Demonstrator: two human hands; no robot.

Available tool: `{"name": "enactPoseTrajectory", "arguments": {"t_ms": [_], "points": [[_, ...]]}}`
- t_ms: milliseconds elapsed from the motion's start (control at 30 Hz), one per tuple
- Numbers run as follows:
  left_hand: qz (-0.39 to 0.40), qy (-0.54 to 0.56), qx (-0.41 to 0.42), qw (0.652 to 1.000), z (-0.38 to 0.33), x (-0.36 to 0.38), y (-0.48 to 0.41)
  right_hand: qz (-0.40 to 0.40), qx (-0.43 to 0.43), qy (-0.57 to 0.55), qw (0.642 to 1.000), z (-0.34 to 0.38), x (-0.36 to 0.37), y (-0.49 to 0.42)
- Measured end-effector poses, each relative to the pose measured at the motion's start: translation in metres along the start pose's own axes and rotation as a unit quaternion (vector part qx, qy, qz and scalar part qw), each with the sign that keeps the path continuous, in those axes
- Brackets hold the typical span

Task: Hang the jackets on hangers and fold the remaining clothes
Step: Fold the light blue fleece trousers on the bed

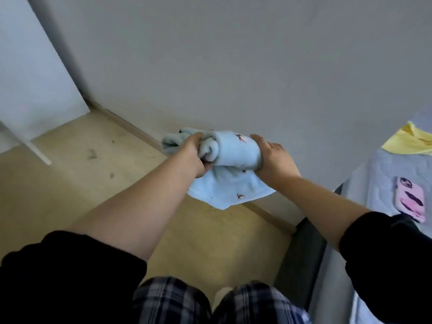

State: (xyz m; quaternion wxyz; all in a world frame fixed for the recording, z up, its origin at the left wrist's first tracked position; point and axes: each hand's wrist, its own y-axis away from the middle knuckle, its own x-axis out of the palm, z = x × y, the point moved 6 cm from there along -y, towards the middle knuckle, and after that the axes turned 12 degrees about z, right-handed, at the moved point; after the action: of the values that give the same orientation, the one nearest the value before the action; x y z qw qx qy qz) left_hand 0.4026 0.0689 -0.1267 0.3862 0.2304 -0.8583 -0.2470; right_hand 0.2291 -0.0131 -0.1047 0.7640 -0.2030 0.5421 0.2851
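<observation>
Fingers of the left hand point(196, 155) are curled tight round one end of a light blue garment point(236, 150), with the thumb lying over the top of the bundle. The right hand point(274, 160) clasps the other end. Its thumb point(257, 138) lies across the top of the cloth, but its fingers are mostly hidden behind the hand, so they can only be said to seem wrapped round it.

The garment is held up in the air between the two hands, in front of a plain grey wall point(233, 66) and above a tan floor point(70, 183). Its upper part is rolled into a thick tube running from hand to hand. A loose flap hangs below the roll and ends in a point. Small dark reddish figures are printed on the fabric.

Both forearms are bare, with black sleeves point(70, 277) pushed up, and checked trousers point(175, 302) show at the bottom edge.

To the right stands a bed point(378, 178) with a pale bluish cover. A pink phone point(411, 199) lies on it, and a yellow cloth point(411, 141) lies farther back. A white cupboard point(30, 78) stands at the far left.
</observation>
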Motion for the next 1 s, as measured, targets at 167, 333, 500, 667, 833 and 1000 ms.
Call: {"name": "enactPoseTrajectory", "arguments": {"t_ms": [167,333,500,667,833,1000], "points": [[-0.045,0.08,-0.019,0.996,-0.052,-0.046,-0.049,0.046,-0.024,0.039,0.998,0.032,0.033,-0.105],[-0.063,0.116,0.002,0.991,-0.12,-0.047,-0.016,0.082,-0.027,0.053,0.995,0.08,-0.001,-0.149],[-0.094,0.056,0.046,0.993,-0.217,-0.005,0.06,0.11,-0.059,0.024,0.992,0.149,-0.103,-0.169],[-0.141,0.122,0.052,0.981,-0.319,0.032,0.157,0.147,-0.197,-0.063,0.967,0.252,-0.225,-0.177],[-0.155,0.149,0.088,0.973,-0.403,0.036,0.247,0.113,-0.328,0.005,0.938,0.362,-0.3,-0.195],[-0.18,0.204,0.147,0.951,-0.462,-0.013,0.331,0.096,-0.401,0.025,0.911,0.484,-0.318,-0.215]]}}
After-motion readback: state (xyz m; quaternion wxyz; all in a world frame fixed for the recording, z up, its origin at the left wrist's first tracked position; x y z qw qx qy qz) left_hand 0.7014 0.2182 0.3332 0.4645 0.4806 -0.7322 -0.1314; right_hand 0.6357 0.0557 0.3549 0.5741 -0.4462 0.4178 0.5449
